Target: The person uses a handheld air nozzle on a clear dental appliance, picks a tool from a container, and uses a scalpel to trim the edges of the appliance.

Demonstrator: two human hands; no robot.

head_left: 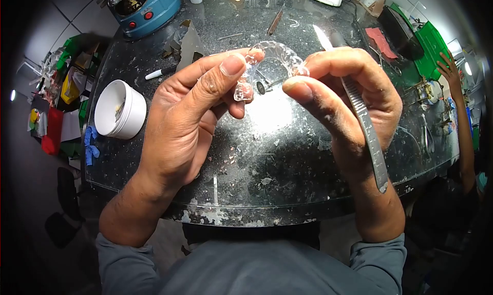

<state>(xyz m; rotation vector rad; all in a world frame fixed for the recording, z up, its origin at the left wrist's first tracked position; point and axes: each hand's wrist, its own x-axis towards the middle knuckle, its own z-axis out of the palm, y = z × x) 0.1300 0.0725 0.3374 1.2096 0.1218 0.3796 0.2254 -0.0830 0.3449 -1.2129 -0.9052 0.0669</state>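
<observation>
A clear, horseshoe-shaped dental aligner [277, 49] is held up between my two hands above the dark speckled bench. My left hand [192, 97] pinches one arm of it between thumb and fingers. The other end is pinched by the thumb and index finger of my right hand [354, 94]. A metal scalpel handle with ruler marks [365, 120] also rests in my right hand, its pointed blade sticking out above the knuckles and its end lying over the wrist. Below the aligner a small round dark disc tool [261, 87] lies on the bench.
A white tub [120, 110] stands at the left, beside a blue strip [91, 146]. A blue machine [149, 12] is at the back left. At the back lies a brown-handled tool [276, 21]. Another person's arm [462, 115] reaches toward a green case [431, 48] at the right.
</observation>
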